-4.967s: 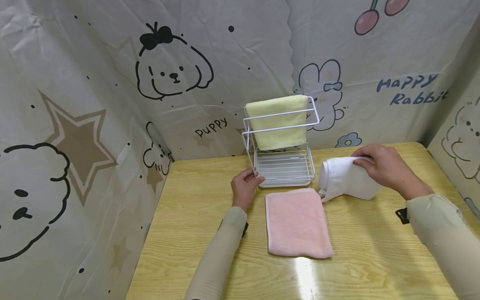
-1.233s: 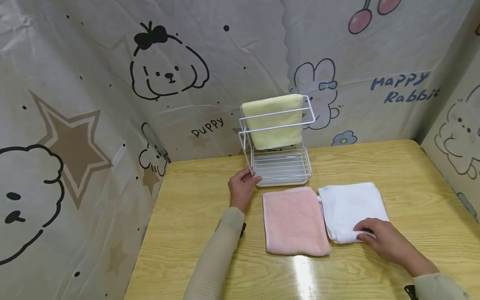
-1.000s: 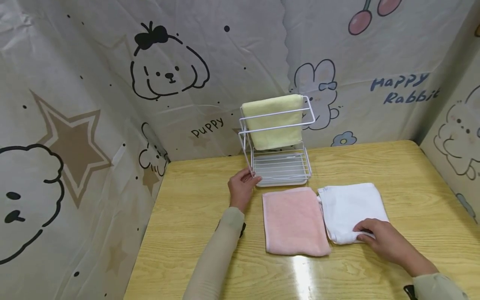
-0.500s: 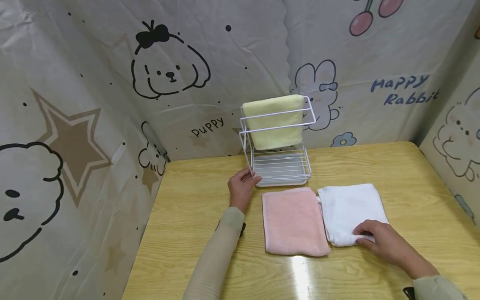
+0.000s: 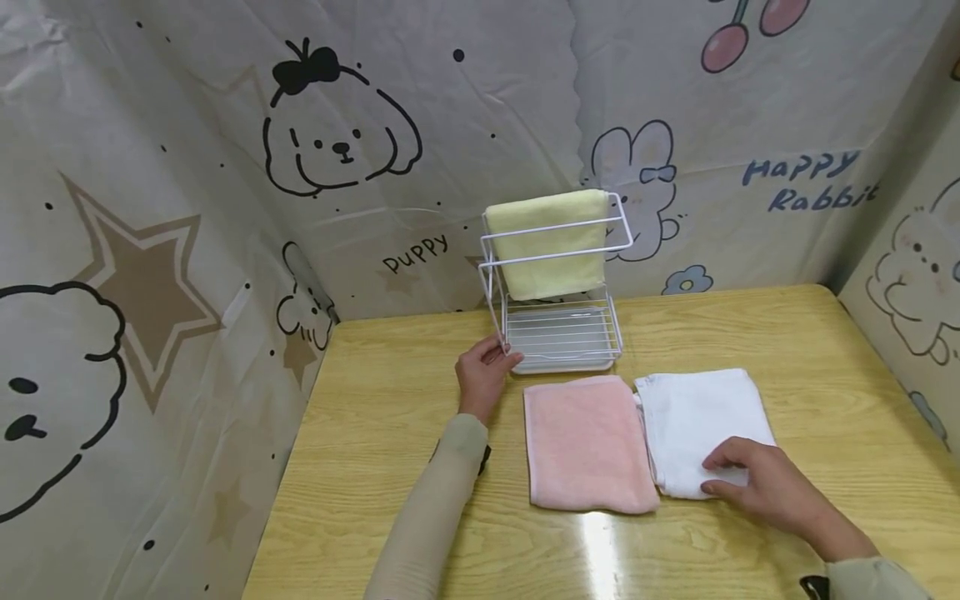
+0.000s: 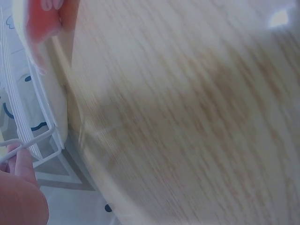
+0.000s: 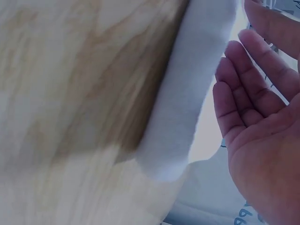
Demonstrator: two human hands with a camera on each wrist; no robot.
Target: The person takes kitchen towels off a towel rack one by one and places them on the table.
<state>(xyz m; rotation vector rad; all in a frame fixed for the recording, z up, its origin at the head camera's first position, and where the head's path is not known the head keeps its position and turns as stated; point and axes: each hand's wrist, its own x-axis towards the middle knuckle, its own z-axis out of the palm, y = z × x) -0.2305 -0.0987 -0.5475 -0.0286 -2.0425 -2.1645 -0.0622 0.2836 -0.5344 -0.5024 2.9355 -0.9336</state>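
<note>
Left hand grips rack at near-left corner; right hand, fingers loose, holding nothing, at near edge of white towel, folded beside pink towel—fold probably best squared with light pats.

One yellow towel, one pink towel and one white towel (three altogether). One rack and one tray on one table. One left hand and one right hand, in two sleeves. Printed on the backdrop: two cherries and two captions.
</note>
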